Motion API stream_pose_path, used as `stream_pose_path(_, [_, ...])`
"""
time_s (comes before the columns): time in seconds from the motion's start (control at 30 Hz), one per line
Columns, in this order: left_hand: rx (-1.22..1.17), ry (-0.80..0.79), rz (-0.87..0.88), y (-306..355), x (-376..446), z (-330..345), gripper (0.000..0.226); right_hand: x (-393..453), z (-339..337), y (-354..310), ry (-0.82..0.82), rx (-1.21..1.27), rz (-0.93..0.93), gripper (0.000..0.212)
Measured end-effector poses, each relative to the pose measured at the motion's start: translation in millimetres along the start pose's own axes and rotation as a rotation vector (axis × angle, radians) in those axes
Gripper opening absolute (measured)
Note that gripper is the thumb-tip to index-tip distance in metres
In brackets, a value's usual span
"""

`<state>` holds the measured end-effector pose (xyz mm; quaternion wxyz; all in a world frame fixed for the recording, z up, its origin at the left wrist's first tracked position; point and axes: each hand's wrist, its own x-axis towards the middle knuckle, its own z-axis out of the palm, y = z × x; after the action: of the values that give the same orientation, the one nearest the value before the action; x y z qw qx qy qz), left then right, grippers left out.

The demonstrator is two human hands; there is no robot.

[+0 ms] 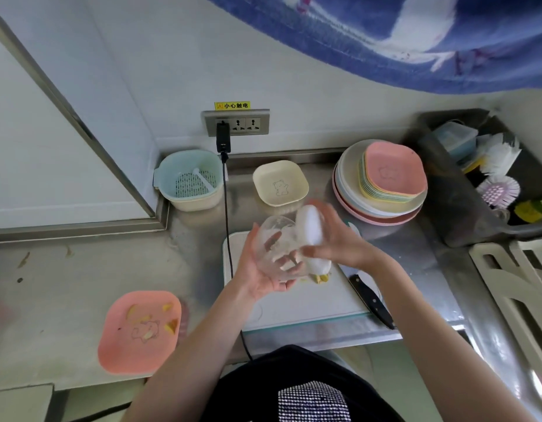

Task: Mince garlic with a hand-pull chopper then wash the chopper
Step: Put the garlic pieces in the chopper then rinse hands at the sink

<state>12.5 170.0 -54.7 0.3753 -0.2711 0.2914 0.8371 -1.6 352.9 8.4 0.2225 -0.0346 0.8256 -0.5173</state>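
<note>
The left hand (257,269) is cradling the clear chopper bowl (274,248) from below, fingers curled round it, while the right hand (339,245) is gripping the white pull-cord lid (309,229), both held tilted above the cutting board (309,300) on the steel counter (81,269). A knife (370,296) is lying alongside. Seating the lid squarely, likely the step now, calls for a level bowl before pulling.
</note>
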Motion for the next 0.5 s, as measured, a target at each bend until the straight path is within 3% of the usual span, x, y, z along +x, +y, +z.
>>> stream_pose_path(0.1, [-0.101, -0.179, -0.002, -3, 6, -3, 0.079, -10, -23, 9, 0.043, 0.379, -0.021, 0.097])
stream_pose_path(0.2, [-0.144, -0.220, -0.004, -5, 8, 5, 0.071, -24, -47, 27, 0.148, 0.556, 0.016, 0.078])
stream_pose_path(0.4, [-0.191, -0.102, -0.061, -14, 15, 19, 0.070, -55, -84, 77, 0.578, 0.513, 0.111, 0.059])
stream_pose_path(0.5, [-0.258, -0.085, -0.062, -23, 20, 28, 0.075, -65, -96, 104, 0.723, 0.392, 0.163, 0.062])
